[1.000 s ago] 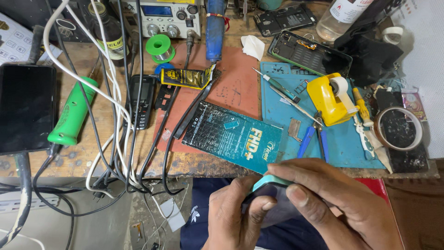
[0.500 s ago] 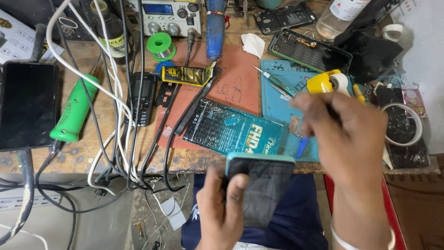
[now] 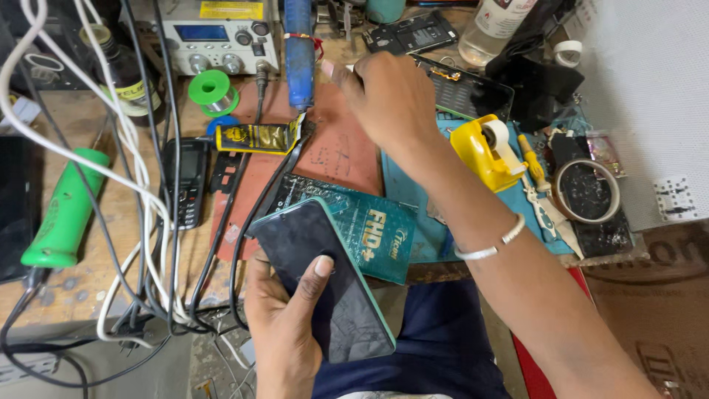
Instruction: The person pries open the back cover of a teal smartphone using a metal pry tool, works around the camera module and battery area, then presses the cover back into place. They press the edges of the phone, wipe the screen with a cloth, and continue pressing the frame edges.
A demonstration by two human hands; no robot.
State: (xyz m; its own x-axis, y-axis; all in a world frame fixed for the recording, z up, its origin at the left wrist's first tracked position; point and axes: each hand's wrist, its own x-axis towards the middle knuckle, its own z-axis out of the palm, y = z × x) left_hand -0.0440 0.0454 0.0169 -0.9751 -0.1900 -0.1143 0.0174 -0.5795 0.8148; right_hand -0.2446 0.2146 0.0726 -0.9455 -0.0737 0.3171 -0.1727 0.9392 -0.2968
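My left hand (image 3: 284, 332) grips a smartphone (image 3: 317, 281) with a dark screen and a teal rim, screen up, thumb resting on the glass, just in front of the bench edge over my lap. My right hand (image 3: 391, 96), with a silver bangle on its wrist, reaches far across the bench, fingers curled beside a blue tool handle (image 3: 299, 52). It covers the spot where a white tissue lay. Whether the fingers hold anything is hidden.
A teal printed packet (image 3: 377, 233) lies on a reddish mat (image 3: 340, 155). A yellow tape dispenser (image 3: 480, 151), round lens (image 3: 587, 191), soldering station (image 3: 218, 33), green solder spool (image 3: 210, 89), green handle (image 3: 66, 210), black keypad phone (image 3: 185, 181) and tangled cables (image 3: 140, 222) crowd the bench.
My right hand left the smartphone and moved forward across the bench to the far middle. My left hand now holds the phone alone and has tilted it leftward.
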